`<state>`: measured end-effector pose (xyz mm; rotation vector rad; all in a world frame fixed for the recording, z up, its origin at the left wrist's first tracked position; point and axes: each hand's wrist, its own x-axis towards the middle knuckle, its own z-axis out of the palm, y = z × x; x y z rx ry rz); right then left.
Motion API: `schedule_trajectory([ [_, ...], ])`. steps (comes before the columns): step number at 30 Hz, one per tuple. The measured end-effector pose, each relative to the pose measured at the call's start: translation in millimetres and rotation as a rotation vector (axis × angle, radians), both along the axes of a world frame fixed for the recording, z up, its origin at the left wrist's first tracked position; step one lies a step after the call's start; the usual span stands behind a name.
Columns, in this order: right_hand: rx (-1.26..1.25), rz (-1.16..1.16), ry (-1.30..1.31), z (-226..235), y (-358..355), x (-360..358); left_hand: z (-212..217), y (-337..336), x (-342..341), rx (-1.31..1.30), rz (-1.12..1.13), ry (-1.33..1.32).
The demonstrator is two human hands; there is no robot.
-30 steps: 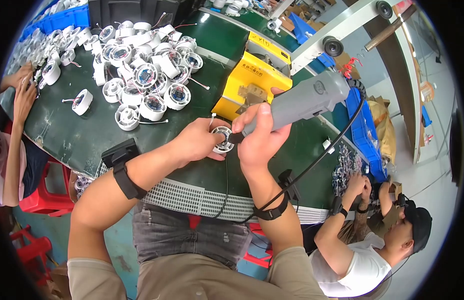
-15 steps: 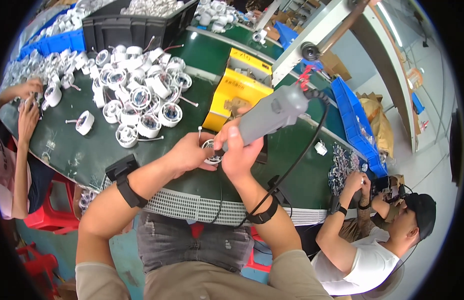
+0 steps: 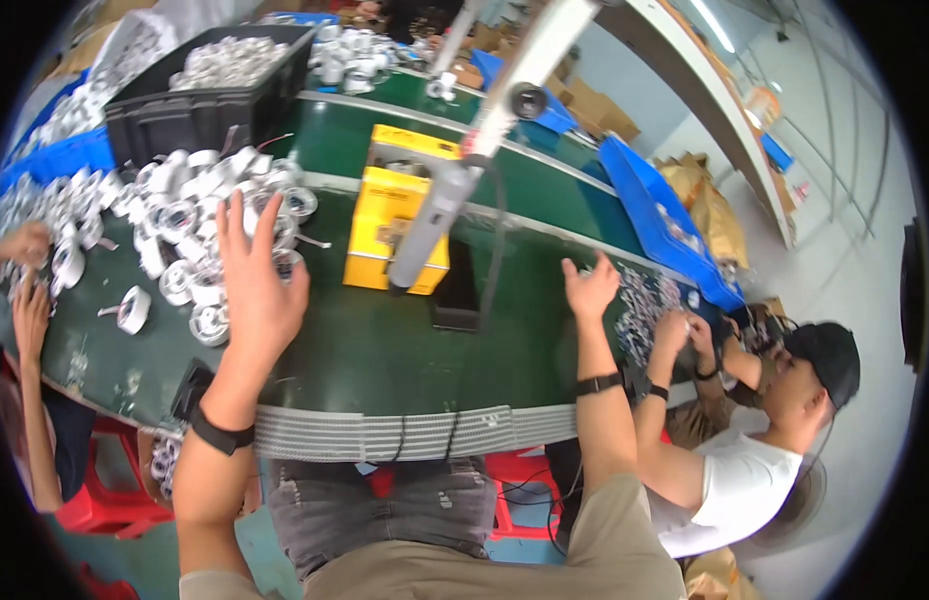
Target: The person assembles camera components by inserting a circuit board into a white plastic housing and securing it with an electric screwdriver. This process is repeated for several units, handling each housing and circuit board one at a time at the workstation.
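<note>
White housings (image 3: 179, 220): heaped at left on the tabletop (image 3: 384, 360), beyond the left hand (image 3: 260, 292), splayed, contact unclear; right hand (image 3: 589, 292) well apart, likewise splayed. Could tumble from a knock, or tangle by a snagged lead (image 3: 326, 245).

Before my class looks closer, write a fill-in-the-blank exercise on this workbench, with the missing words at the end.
1. The person's hand by the heap of white round parts is the ____ one.
2. The grey power tool overlaps the ____ box in this view.
3. The co-worker in the white shirt wears a ____ cap.
4. The tabletop's colour is ____.
Missing words: left; yellow; black; green.
</note>
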<state>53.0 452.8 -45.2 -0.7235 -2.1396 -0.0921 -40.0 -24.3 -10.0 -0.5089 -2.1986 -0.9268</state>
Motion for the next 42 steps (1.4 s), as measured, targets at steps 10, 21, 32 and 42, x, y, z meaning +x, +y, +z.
schedule_trajectory([
  [10,-0.369,-0.023,-0.141,-22.4,0.8,14.9,-3.9,14.1,21.1,0.086,-0.635,-0.345],
  [21,-0.081,0.987,0.015,30.2,-255.9,24.3,-17.1,31.1,56.9,0.276,-1.236,-0.670],
  [32,-0.122,1.294,-0.163,38.7,-242.4,17.3,-1.9,15.9,34.6,0.566,-1.375,-1.245],
  [42,-0.408,1.497,-0.246,32.8,-224.9,7.6,3.0,7.8,26.2,0.452,-1.510,-1.355],
])
